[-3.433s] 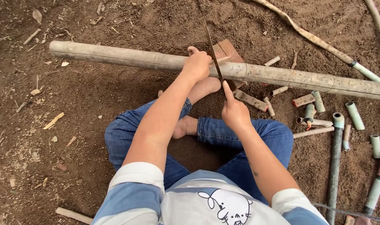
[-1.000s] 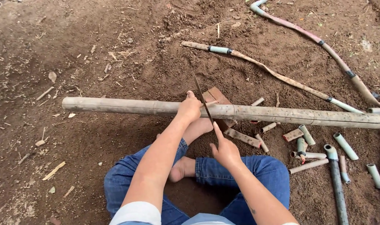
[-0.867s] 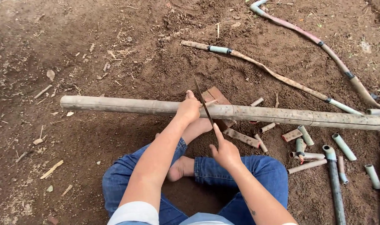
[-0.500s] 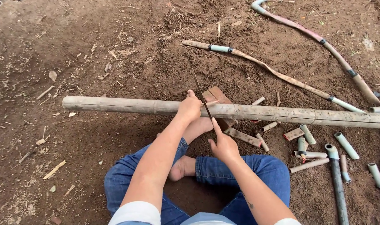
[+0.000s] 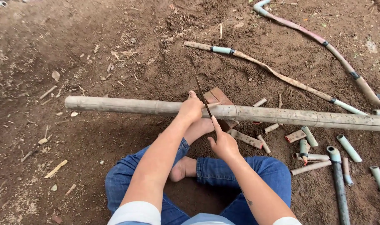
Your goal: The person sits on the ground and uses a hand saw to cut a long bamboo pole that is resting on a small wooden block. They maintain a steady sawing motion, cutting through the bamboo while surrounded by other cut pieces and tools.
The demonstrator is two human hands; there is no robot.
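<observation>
The left hand (image 5: pixel 191 110) has its fingers clamped on the pole (image 5: pixel 127 106); the right hand (image 5: pixel 223 143) fingers grip the saw (image 5: pixel 201 96) across it.

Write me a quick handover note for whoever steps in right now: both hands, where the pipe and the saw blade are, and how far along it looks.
Left hand: gripping the long muddy pipe, pressing it down across the brick.
Right hand: holds the thin saw blade, index finger along it, blade set across the pipe beside the left hand.
Done: short cut pieces lie on the soil to the right.
Left: the pipe looks whole at the blade; cut depth cannot be seen.
</observation>
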